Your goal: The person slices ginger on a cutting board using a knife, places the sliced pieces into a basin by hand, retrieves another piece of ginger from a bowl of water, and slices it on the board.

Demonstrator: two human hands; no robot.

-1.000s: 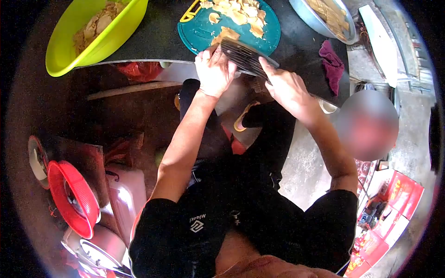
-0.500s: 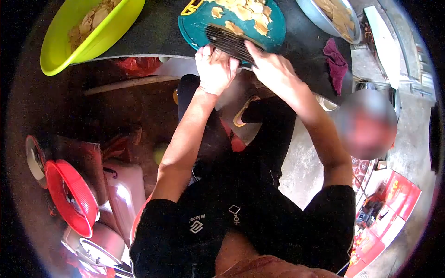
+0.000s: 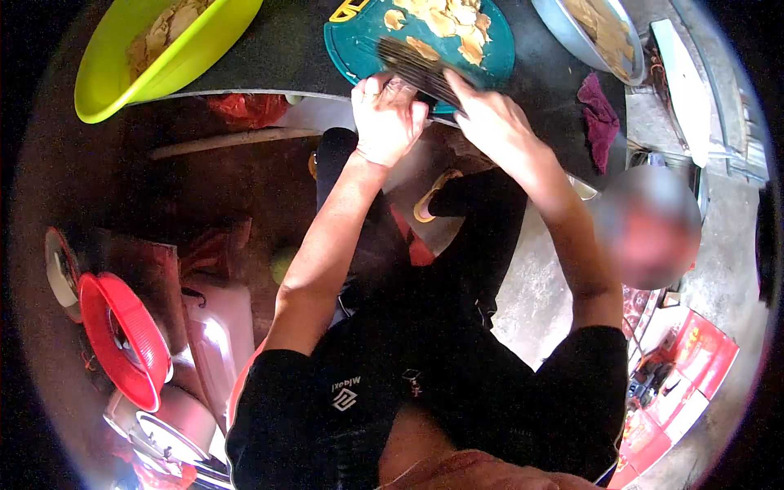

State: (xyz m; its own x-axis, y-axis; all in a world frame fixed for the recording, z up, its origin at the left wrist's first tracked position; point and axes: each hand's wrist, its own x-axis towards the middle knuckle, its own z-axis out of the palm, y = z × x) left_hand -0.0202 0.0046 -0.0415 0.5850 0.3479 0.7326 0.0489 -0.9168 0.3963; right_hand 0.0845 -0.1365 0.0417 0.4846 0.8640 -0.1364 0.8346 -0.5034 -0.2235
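Observation:
A wide dark blade, blurred by motion [image 3: 420, 69], slants over the near part of a teal round board [image 3: 351, 51]. My right hand [image 3: 494, 118] is closed on the blade's right end. Beside it, my left hand [image 3: 386, 118] rests at the board's near edge with its fingers bent against something pale, mostly hidden by the fingers and blade. Thin tan slices [image 3: 445, 18] lie spread on the board beyond the blade, with one slice right beside it.
The dark table carries a lime-green basin [image 3: 98, 102] at left, a pale blue basin [image 3: 633, 72] at right, both holding tan pieces, and a purple cloth [image 3: 599, 122]. Red basket [image 3: 122, 343] stands lower left. A blurred round shape [image 3: 649, 229] is at right.
The view has shifted slightly, so the board and basins appear a little further right and up. Both hands remain at the board's near edge, with the blade still in my right hand.

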